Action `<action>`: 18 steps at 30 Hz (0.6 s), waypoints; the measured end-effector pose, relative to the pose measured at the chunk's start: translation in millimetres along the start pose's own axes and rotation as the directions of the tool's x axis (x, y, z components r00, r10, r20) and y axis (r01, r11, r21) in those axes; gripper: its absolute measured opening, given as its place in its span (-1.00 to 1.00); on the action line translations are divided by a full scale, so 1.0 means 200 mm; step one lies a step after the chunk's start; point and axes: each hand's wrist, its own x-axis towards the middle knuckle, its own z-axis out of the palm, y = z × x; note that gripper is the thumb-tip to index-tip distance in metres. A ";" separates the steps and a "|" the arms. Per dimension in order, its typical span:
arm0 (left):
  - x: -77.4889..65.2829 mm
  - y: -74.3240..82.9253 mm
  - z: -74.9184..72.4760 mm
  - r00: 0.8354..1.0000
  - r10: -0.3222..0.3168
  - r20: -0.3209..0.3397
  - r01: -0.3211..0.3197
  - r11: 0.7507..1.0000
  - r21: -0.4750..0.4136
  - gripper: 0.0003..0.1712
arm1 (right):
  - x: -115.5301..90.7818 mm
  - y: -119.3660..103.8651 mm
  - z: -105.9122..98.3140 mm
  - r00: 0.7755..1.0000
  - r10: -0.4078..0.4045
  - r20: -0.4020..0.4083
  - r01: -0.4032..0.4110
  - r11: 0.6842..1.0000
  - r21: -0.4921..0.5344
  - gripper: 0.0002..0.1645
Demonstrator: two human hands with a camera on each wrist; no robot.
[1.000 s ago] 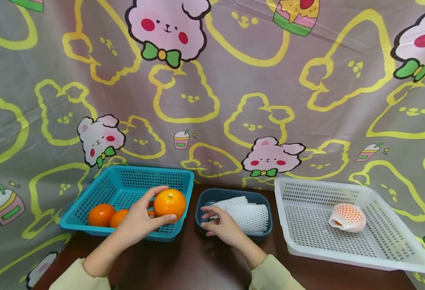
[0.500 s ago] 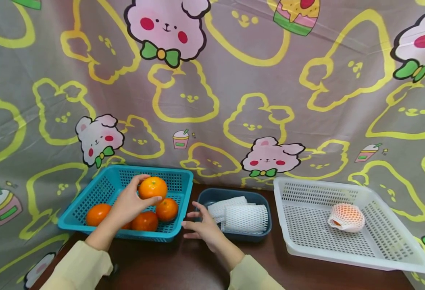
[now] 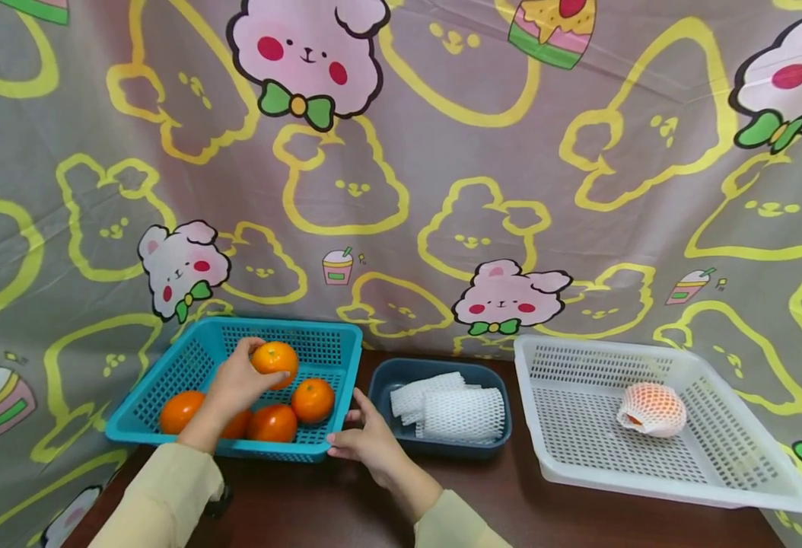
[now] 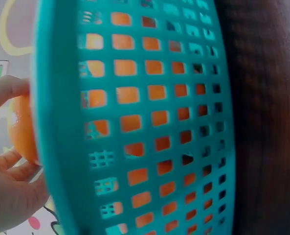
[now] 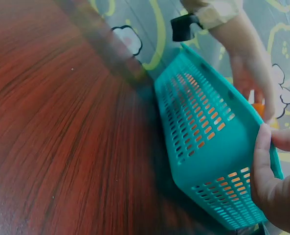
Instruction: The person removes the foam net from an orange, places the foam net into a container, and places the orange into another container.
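Observation:
My left hand point(image 3: 231, 387) grips an orange point(image 3: 276, 364) over the inside of the teal basket point(image 3: 326, 346). Thumb and fingers curl round the fruit; in the left wrist view the basket wall partly hides it. Several more oranges point(image 3: 313, 400) lie along the front of this basket, some behind my left forearm. At the front right corner, my right hand point(image 3: 375, 447) pinches the rim. The right wrist view shows the thumb point(image 5: 262, 161) on the outer side and a finger reaching over the edge.
Beside the teal basket stands a dark blue bin point(image 3: 431, 450) with white foam net sleeves point(image 3: 466, 415). Farther right, a white basket point(image 3: 565, 434) holds one orange in a foam net point(image 3: 654, 409). A patterned cloth point(image 3: 401, 251) hangs behind the dark wooden table point(image 3: 319, 502).
My left hand has carried the orange leftward and back over the teal basket. My right hand has left the blue bin area, moved left, and taken hold of the teal basket's rim.

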 end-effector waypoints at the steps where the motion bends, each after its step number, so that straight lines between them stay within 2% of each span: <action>1: 0.01 -0.01 0.01 1.000 -0.003 0.001 0.003 1.000 0.006 -0.06 | 0.00 0.00 0.00 1.000 0.005 -0.006 -0.005 1.000 -0.005 0.13; 10: 0.05 -0.09 0.04 0.998 -0.011 0.064 0.012 1.000 -0.009 -0.18 | 0.01 0.01 -0.01 0.998 0.057 0.002 -0.057 0.997 0.052 0.05; 18: 0.08 -0.14 0.08 0.991 -0.074 0.109 0.070 0.997 0.036 -0.23 | 0.00 0.02 0.00 0.997 0.071 -0.011 -0.070 0.993 0.092 0.05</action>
